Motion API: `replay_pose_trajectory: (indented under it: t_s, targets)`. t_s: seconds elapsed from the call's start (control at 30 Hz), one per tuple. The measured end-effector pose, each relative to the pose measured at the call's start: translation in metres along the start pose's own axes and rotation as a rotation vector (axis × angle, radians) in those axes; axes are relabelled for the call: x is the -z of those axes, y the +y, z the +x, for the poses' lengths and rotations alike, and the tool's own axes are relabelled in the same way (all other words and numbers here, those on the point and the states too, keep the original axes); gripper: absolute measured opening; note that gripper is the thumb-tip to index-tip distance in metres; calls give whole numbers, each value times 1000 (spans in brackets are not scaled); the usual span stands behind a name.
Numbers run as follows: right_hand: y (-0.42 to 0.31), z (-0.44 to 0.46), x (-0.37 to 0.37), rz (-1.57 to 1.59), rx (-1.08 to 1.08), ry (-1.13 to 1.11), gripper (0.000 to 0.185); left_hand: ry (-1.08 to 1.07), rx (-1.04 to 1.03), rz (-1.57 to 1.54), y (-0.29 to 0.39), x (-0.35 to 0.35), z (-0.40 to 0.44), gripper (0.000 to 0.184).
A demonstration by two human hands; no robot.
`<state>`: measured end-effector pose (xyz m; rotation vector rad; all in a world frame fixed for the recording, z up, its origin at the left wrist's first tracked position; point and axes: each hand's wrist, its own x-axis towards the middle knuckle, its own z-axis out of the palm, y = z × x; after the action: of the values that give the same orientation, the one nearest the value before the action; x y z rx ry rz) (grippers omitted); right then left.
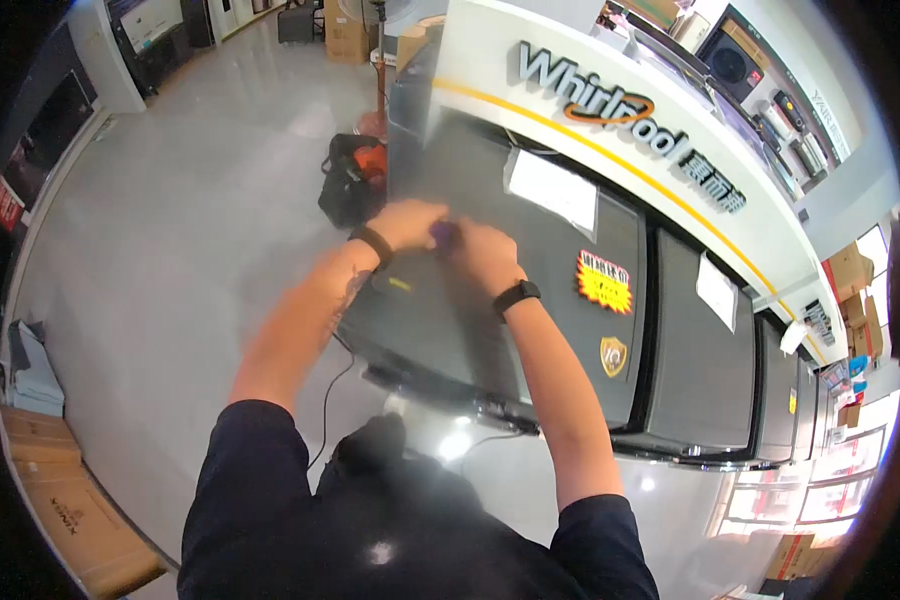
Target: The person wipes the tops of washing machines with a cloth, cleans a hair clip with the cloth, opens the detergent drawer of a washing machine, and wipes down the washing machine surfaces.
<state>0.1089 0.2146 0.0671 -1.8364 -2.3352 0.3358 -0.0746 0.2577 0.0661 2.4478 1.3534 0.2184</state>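
My left hand (410, 226) and my right hand (484, 258) meet above a dark grey appliance (555, 345), both with fingers curled. Between them is a small dark purple thing (445, 237), blurred, so its kind is unclear. Fingers of both hands close on it. A dark band sits on my left wrist and a black watch (517, 295) on my right. On the appliance are a white sheet (552, 188), a red-and-yellow price sticker (605, 283), a gold shield-shaped sticker (613, 356) and a small yellow label (400, 284) below my left hand.
More dark grey appliances (700, 350) stand in a row to the right, under a white Whirlpool sign board (630, 100). A black bag (347, 190) with something orange lies on the floor past my left hand. Cardboard boxes (70, 500) line the lower left. A thin cable (327, 410) trails across the floor.
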Motion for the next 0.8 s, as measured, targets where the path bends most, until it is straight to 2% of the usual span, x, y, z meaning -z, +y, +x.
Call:
replay_pose_trajectory:
  t_s: [0.1, 0.2, 0.3, 0.5, 0.6, 0.8]
  targets:
    - [12, 43, 2, -44, 46, 68, 33, -7, -4, -30, -21, 11, 37, 46]
    - [10, 82, 10, -90, -3, 95, 23, 13, -23, -53, -49, 14, 79, 50]
    - [6, 106, 32, -101, 1, 70, 23, 65, -100, -97, -72, 18, 115, 50]
    - [39, 177, 9, -175, -57, 166, 27, 87, -116, -120, -95, 27, 168, 48]
    - [27, 177, 47, -86, -49, 124, 31, 138, -156, -131, -107, 21, 194, 48]
    - [52, 212, 45, -153, -47, 160, 33, 217, -171, -188, -116, 15, 228, 46]
